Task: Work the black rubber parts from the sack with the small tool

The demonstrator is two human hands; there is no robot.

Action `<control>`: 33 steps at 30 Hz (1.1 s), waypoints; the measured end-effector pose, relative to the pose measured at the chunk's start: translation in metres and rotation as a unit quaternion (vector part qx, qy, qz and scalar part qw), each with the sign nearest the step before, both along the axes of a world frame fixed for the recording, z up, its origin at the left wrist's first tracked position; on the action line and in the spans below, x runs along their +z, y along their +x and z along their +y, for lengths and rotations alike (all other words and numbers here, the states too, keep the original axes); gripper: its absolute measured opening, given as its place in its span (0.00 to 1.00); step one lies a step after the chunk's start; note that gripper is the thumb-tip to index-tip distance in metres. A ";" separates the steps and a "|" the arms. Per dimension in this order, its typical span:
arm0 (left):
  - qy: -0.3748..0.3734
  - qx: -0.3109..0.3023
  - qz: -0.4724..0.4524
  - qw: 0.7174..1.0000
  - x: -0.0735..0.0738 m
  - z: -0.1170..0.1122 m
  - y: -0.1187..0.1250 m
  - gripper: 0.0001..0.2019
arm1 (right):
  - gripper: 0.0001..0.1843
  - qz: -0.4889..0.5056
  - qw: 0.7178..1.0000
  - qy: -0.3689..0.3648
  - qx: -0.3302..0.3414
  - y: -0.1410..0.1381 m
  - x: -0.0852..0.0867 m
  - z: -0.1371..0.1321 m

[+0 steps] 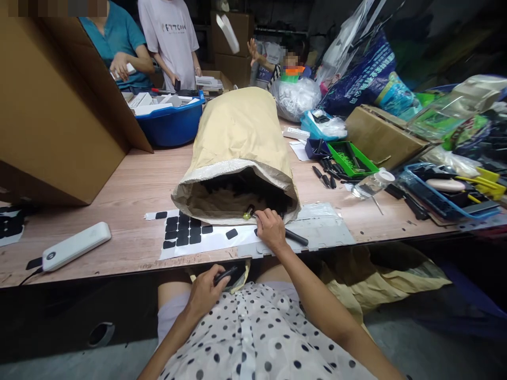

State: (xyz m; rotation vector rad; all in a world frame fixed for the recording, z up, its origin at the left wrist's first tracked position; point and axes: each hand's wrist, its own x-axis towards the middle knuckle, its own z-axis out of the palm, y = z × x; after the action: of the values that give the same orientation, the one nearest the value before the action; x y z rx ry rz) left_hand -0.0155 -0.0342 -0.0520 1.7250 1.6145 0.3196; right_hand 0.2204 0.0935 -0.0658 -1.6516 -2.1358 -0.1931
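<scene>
1. Near the lap, just below the table edge, the left hand (205,293) has its fingers closed around a slim black object (226,274), in front of the polka-dot shirt (253,338).
2. At the mouth of the sack, the right hand (271,229) pinches a small piece with a yellowish tip (249,212); this piece is farther from the body than the left hand.
3. Beside the right hand, a black rod (297,237) lies on a grey sheet (328,227). I cannot tell if the palm touches it.
4. To the left of that hand, black stickers (182,231) are on a white sheet (214,246); farther left rests a white device with a cable (79,245).
5. Directly beyond the right hand, the beige sack (241,126) lies open toward the person, with dark contents, not clear to see.
6. On the right are a clear bottle (372,183) and a green tray (358,173).
7. Farther away, a blue basin (172,127) holds white boxes (146,108); behind it are a person in teal (129,31) and another in a pale T-shirt (170,37).
</scene>
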 end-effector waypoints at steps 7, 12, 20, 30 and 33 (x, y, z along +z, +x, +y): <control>-0.130 -0.010 0.190 0.973 -0.002 0.011 0.004 0.10 | 0.13 0.002 1.000 0.004 0.000 -0.001 0.000 0.002; -0.109 -0.128 0.019 0.986 0.040 0.028 0.007 0.07 | 0.13 -0.001 1.000 0.007 -0.001 -0.002 0.000 0.002; 0.174 -0.043 0.040 0.983 0.074 0.159 0.054 0.11 | 0.12 -0.010 1.000 -0.009 -0.001 -0.005 0.002 0.002; 0.270 -0.002 0.099 0.958 0.059 0.248 0.083 0.20 | 0.12 -0.018 1.000 -0.005 -0.003 -0.008 0.002 0.000; 0.281 0.009 0.100 0.954 0.055 0.241 0.077 0.18 | 0.12 -0.019 1.000 -0.006 -0.008 -0.008 0.002 0.000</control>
State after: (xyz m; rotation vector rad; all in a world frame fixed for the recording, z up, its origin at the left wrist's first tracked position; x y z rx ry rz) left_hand 0.0618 0.2069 0.0030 2.2233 1.7997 0.6862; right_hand 0.2122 0.0940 -0.0637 -1.6843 -2.1563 -0.2182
